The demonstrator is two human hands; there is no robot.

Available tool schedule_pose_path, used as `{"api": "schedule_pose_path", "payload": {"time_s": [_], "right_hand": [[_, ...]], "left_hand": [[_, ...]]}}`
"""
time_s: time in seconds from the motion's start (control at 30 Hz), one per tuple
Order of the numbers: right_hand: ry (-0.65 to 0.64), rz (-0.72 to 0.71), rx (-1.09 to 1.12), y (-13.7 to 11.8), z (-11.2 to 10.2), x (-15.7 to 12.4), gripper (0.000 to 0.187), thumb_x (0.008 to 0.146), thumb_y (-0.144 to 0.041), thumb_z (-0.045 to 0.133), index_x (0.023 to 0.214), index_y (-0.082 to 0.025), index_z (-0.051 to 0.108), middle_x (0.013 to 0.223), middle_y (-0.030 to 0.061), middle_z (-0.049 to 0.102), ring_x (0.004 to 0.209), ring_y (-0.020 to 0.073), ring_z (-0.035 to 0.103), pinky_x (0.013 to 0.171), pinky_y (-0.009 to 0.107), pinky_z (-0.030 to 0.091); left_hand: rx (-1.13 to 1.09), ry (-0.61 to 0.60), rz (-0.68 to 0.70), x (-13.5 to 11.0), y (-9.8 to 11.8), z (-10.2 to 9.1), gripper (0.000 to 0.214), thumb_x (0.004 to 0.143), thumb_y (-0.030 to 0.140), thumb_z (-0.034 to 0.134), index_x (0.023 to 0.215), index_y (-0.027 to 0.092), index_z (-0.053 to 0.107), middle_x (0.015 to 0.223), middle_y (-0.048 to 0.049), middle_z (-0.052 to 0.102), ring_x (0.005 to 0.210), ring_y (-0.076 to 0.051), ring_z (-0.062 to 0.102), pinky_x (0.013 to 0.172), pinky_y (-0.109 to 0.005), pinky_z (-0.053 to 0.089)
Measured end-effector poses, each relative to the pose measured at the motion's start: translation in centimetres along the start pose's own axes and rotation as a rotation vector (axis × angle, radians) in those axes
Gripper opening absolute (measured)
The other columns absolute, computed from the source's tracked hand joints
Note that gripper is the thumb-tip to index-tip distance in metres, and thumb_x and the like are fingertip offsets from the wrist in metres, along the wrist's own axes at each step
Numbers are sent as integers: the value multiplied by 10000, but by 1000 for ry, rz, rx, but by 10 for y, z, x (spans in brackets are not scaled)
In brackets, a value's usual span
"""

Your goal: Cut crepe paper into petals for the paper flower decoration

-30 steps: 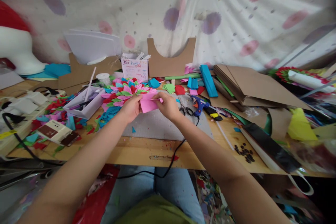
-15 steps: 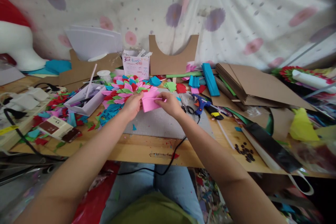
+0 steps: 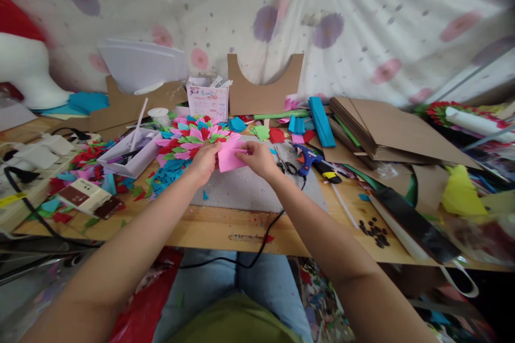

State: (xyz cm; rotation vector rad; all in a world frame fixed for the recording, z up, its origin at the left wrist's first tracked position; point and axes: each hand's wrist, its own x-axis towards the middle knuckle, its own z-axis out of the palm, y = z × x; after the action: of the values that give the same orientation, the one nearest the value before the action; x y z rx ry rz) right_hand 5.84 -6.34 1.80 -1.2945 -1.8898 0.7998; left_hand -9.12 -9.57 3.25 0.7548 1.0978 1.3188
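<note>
A folded piece of pink crepe paper (image 3: 230, 159) is held between both hands above the grey cutting mat (image 3: 241, 193). My left hand (image 3: 205, 163) grips its left edge, fingers closed. On the right side, my right hand (image 3: 257, 158) pinches the paper between thumb and fingers. Just behind my left hand lies a heap of pink, red and green pleated paper petals (image 3: 197, 134). Blue paper pieces (image 3: 171, 176) lie left of that hand. Black scissors (image 3: 287, 167) and a blue glue gun (image 3: 309, 159) rest to the right of my right hand.
A white tray (image 3: 132, 158) with pens stands at left, near a power strip (image 3: 24, 198). Stacked cardboard (image 3: 402, 134) and a yellow-black cutter (image 3: 330, 173) lie at right. A black cord (image 3: 263, 249) crosses the table's front edge. Small dark discs (image 3: 376, 233) lie at front right.
Both hands stay almost in place, still holding the pink paper. The paper's visible face has shifted slightly between the fingers; the fold line shows less now.
</note>
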Motion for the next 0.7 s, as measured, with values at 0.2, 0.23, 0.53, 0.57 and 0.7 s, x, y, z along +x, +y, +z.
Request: {"api": "schedule_pose_path", "payload": {"time_s": [0.2,0.23,0.53,0.57,0.7], "right_hand": [[28,-8,-1,-1,2,1,149,701,-293,594,753,-163,645,676,22,610,613,124,532,548,233,381],[29,-6,-6,-2,4,1,146,700,-292,593,746,-163,641,673,20,609,612,123,529,550,233,381],[222,82,149,5,-13,12,205,647,-235,619,821,-170,533,800,17,616,630,103,519,618,256,415],[255,120,182,9,-16,13,198,654,-245,611,816,-170,526,796,18,608,638,105,521,618,258,419],[211,195,318,23,-10,9,253,697,-397,578,784,-167,516,752,12,575,642,108,530,591,252,431]], "left_hand": [[151,-132,121,-1,-7,-6,296,615,312,711,840,125,667,801,-77,681,754,-203,623,638,-285,459],[191,-121,154,-1,-8,-7,301,575,280,737,823,121,676,800,-77,682,761,-205,622,661,-292,460],[-98,168,191,16,-23,-19,256,523,190,744,757,127,659,759,-59,693,794,-220,641,701,-326,508],[-143,186,176,18,-25,-21,247,535,175,734,765,131,654,767,-57,696,805,-217,645,707,-325,514],[-239,188,143,20,-34,-18,232,581,133,694,807,147,648,813,-51,705,862,-196,647,751,-308,518]]}}
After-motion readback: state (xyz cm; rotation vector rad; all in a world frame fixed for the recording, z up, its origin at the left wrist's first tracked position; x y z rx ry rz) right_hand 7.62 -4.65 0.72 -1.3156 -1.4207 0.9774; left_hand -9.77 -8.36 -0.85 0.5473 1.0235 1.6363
